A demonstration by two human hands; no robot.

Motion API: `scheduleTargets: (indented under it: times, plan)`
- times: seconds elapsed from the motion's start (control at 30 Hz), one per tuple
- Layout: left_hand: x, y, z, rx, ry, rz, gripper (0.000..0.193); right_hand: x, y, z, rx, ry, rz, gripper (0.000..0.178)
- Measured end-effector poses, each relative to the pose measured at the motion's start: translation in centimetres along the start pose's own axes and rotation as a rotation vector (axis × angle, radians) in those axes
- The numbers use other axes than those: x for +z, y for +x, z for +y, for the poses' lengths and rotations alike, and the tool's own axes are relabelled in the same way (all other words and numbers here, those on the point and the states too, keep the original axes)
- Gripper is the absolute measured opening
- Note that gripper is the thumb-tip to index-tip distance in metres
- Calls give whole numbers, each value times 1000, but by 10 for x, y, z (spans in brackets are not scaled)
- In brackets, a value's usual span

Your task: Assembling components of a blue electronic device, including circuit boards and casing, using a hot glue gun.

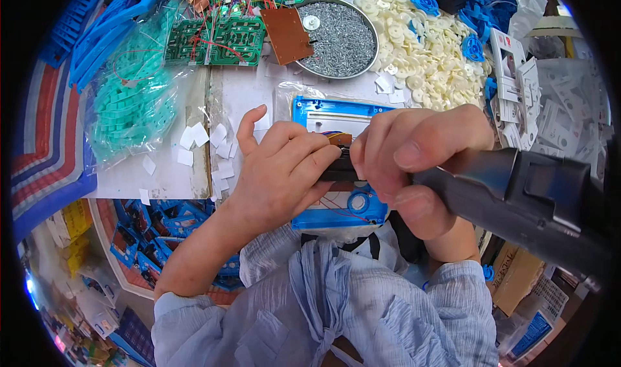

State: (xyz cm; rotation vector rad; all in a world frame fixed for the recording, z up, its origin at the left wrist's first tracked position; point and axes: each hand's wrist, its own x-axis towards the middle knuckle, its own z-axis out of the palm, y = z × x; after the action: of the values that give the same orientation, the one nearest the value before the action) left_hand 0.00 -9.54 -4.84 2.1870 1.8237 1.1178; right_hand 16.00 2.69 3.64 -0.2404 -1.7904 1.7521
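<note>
A blue plastic housing (307,111) lies in front of me on the bench. Over its middle, the curled fingers of my left hand (278,166) hold a black part (339,171); the little finger sticks out. A strip of brown circuit board (341,138) with thin coloured wires shows just beyond the fingertips. My right hand (414,163) is wrapped round a black tool shaped like an electric screwdriver (517,189), its body pointing out to the right. My fingers hide its tip. A round blue ring (358,202) and thin red wires show in the housing's near end.
Beyond the housing stands a round metal bowl (372,56) of small screws. Cream plastic discs (420,56) are heaped to its right, green circuit boards (217,40) to its left. Further left lies a bag of turquoise parts (132,95). A tub (116,263) of blue assemblies stands at lower left.
</note>
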Motion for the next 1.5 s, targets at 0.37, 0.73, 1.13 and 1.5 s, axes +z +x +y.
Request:
scheduleTargets:
  times: [0.37, 0.73, 1.13, 1.5]
  plan:
    - [1, -1, 0, 36, -23, 34, 45, 6, 6, 2, -65, -216, -67, 30]
    - [4, -1, 0, 17, -66, 57, 37, 13, 10, 13, -129, -259, -99, 37]
    - [3, 3, -12, -185, -279, 5, 37, -23, -35, -20, -340, -1039, 294, 86]
    - [-3, -3, 5, -366, -380, 115, 39, -57, 3, 17, 249, -671, -281, 48]
